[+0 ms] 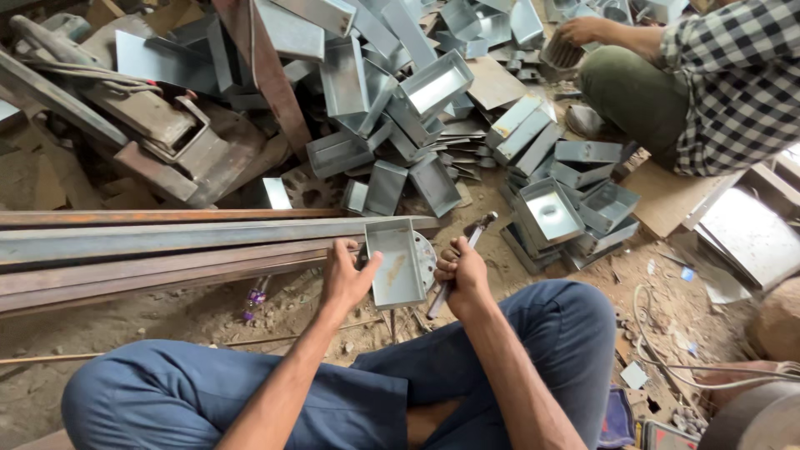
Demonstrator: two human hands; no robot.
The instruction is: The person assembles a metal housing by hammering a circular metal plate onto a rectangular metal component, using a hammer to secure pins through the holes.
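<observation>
Dirt floor (208, 321) carried everything. Long rusty steel bars (150, 250) lay flat across the floor's left side, running from the left edge to the middle, directly ahead of the person's knees. Behind them a big heap of grey sheet-metal trays (400, 100) filled the far middle, tumbled at all angles, crowding the space past the bars. A smaller neat stack of trays (554, 208) sat right of centre, near the co-worker (717, 83) in a checked shirt and green trousers at the far right corner, whose hand (579, 32) reached into the heap. Heavy rusted machine part (158, 125) sat far left. Wooden board (667, 196) lay beside the co-worker's leg.

One open metal tray (395, 263) rested on the bar ends at the floor's centre, over a round metal disc (425, 258), partly hidden. Left hand (346, 275) touched the tray's left wall, fingers loosely spread, thumb against the wall. Right hand (463, 275) was closed in a fist round a hammer handle (454, 271), just right of the tray; hammer head (485, 220) pointed away, above the tray's far right corner. Small purple object (254, 296) lay on the dirt under the bars.
</observation>
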